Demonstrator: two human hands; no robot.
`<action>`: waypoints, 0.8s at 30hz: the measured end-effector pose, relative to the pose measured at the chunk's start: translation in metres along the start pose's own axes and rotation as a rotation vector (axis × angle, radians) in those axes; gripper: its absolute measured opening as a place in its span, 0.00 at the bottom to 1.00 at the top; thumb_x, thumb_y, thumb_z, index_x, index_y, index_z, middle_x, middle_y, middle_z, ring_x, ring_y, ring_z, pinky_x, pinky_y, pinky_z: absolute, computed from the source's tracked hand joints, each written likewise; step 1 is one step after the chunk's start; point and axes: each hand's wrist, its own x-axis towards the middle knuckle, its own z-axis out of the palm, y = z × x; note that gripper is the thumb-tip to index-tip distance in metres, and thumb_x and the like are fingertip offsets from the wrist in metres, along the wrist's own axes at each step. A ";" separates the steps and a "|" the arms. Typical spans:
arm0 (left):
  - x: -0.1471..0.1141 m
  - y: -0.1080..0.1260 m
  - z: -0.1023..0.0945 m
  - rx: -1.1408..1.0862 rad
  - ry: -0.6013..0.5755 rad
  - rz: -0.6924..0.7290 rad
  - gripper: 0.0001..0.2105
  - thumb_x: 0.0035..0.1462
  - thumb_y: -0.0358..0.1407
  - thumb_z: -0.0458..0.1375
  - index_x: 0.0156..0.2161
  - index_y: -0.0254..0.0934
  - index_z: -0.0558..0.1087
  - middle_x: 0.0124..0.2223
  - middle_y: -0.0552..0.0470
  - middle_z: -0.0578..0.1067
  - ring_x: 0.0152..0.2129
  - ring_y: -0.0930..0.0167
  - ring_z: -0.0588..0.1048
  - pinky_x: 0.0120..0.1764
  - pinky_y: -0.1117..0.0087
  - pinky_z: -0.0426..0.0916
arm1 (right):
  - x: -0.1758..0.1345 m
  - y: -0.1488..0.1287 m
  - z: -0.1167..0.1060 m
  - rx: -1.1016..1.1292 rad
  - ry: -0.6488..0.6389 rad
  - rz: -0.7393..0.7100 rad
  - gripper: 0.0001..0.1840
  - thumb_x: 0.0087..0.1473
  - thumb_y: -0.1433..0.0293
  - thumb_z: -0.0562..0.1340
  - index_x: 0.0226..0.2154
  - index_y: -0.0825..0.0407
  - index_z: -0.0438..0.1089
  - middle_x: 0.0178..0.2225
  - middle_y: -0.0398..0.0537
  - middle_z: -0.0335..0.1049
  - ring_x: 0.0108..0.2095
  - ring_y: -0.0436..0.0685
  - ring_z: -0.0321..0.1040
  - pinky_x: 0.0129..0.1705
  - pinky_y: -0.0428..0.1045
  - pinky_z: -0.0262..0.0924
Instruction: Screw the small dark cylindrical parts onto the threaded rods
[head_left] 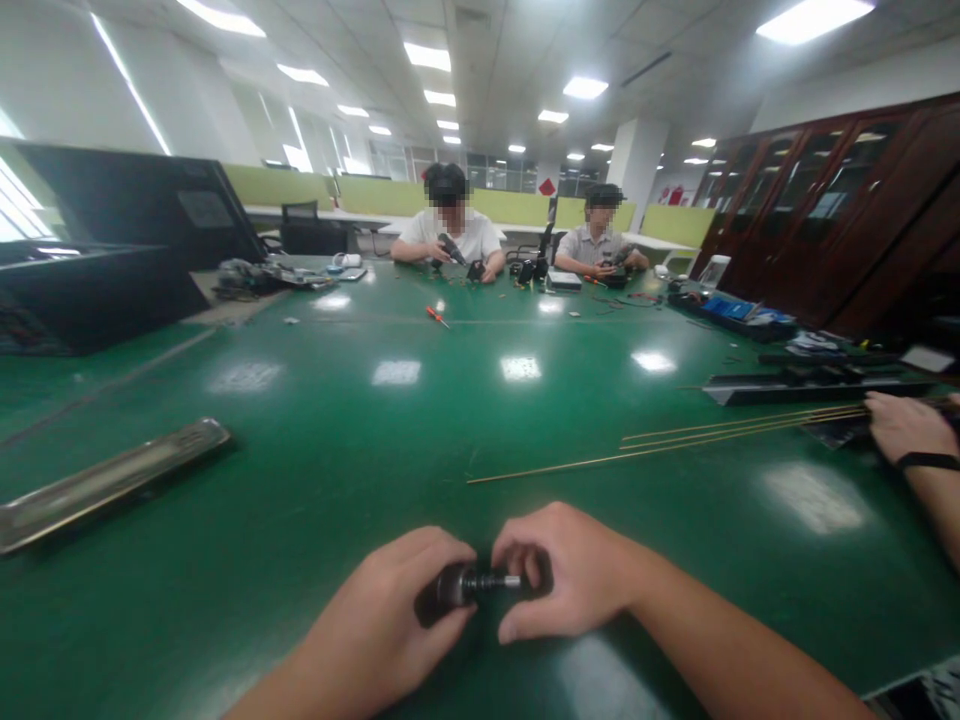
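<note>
Black, dark-bodied tool (453, 592) with a ridged shaft and silver tip, low centre, above the green tabletop (337, 420). Left hand (416, 590) closed around the body, thumb and fingers gripping it. Right hand (574, 570) half open, fingers curled, thumb well apart from them; silver tip points into that gap. Palm is shadowed, cannot tell whether anything touches it.

Just past the hands: thin brass-coloured rods (551, 468) fanning in from the right, near another person's hand (909, 428), black wristband on that wrist. Dark metal rail (810, 386) behind the rods. Long shallow metal tray (112, 480) lying at an angle on the left.

Farther up the table, red-handled screwdriver (437, 317). Far side: person in a white shirt (480, 232), drill-like tool (452, 249) in hand; second person (592, 245) seated right, hands on a dark part.
</note>
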 end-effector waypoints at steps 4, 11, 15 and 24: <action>0.004 0.007 0.001 -0.056 -0.018 0.030 0.11 0.59 0.31 0.59 0.46 0.45 0.74 0.41 0.54 0.76 0.38 0.71 0.75 0.40 0.72 0.69 | 0.000 0.002 0.003 -0.069 -0.026 -0.030 0.27 0.45 0.50 0.73 0.40 0.52 0.75 0.27 0.42 0.72 0.26 0.51 0.70 0.30 0.44 0.61; 0.006 0.011 0.002 -0.033 -0.027 0.071 0.13 0.58 0.32 0.61 0.48 0.46 0.75 0.42 0.53 0.78 0.38 0.69 0.76 0.40 0.71 0.70 | 0.001 0.003 0.006 -0.193 -0.074 -0.087 0.18 0.52 0.55 0.69 0.38 0.51 0.76 0.26 0.42 0.72 0.26 0.51 0.68 0.31 0.45 0.59; 0.005 0.011 0.004 -0.115 -0.027 0.041 0.11 0.59 0.32 0.61 0.47 0.45 0.76 0.41 0.54 0.77 0.36 0.72 0.76 0.39 0.73 0.70 | 0.001 0.000 0.009 -0.280 -0.095 -0.116 0.14 0.54 0.58 0.66 0.36 0.52 0.76 0.27 0.44 0.74 0.28 0.53 0.70 0.32 0.46 0.58; 0.005 0.011 0.011 -0.160 -0.012 -0.009 0.10 0.57 0.30 0.63 0.44 0.45 0.77 0.40 0.55 0.77 0.36 0.74 0.76 0.38 0.76 0.69 | 0.000 -0.003 0.011 -0.388 -0.065 -0.187 0.13 0.62 0.64 0.58 0.31 0.52 0.74 0.28 0.46 0.76 0.29 0.53 0.70 0.35 0.47 0.58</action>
